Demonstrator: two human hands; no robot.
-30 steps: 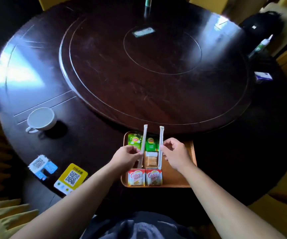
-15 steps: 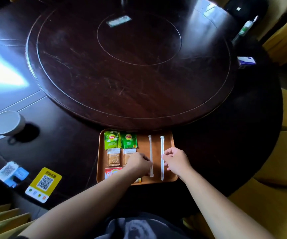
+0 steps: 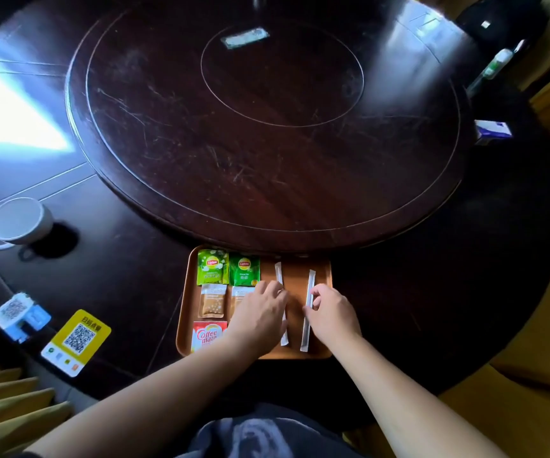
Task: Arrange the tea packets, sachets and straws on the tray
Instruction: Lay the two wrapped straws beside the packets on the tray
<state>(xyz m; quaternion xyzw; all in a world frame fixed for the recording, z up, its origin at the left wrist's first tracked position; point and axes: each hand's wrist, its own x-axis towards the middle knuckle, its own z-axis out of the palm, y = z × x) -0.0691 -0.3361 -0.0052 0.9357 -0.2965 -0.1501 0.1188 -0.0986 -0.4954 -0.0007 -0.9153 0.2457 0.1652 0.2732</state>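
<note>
The left hand [image 3: 260, 315] is laid palm-down over the left straw [image 3: 279, 276], fingers flat on it rather than clenched; whether the straw is pinched cannot be told, as its middle is covered. The right hand [image 3: 333, 314] rests beside the right straw [image 3: 307, 312], fingertips touching its right edge, with no closed grasp visible. Both straws lie flat and roughly parallel, lengthwise on the right half of the tray [image 3: 325, 353], slightly apart. On the left half, two green tea packets [image 3: 212, 266] are set side by side at the far edge, two brown sachets [image 3: 212, 300] nearer, and a creamer [image 3: 208, 335] at the near edge; a second is presumably hidden under the left wrist. The step in hand is judged to be the final squaring of the straws. The next move calls for light nudges to align them, then withdrawal without dragging the neighbouring sachets.
</note>
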